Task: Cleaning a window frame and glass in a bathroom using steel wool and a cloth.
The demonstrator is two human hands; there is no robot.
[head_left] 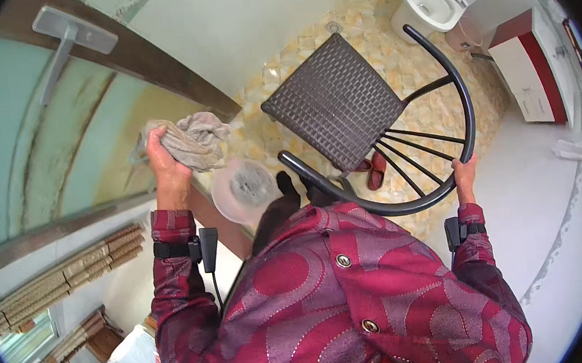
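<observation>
A crumpled, damp-looking greyish-beige cloth (pixel 196 140) is bunched in my left hand (pixel 169 167), its fingers closed around it beside the door. My right hand (pixel 466 176) is wrapped round the dark curved metal rail of a chair (pixel 335 99) with a brown woven seat. The chair's thin back rods fan out between rail and seat, and it stands in front of me, to the right of the cloth. Below the cloth is a pale translucent bucket (pixel 223 197) holding greyish water.
A glass-panelled door (pixel 95 110) with a lever handle (pixel 67 45) stands at the left. Red slippers (pixel 376 171) lie on the patterned tile floor (pixel 285 61) under the chair. Toward the far right are a toilet (pixel 427 3) with its lid up and a red-and-white cabinet (pixel 521 79).
</observation>
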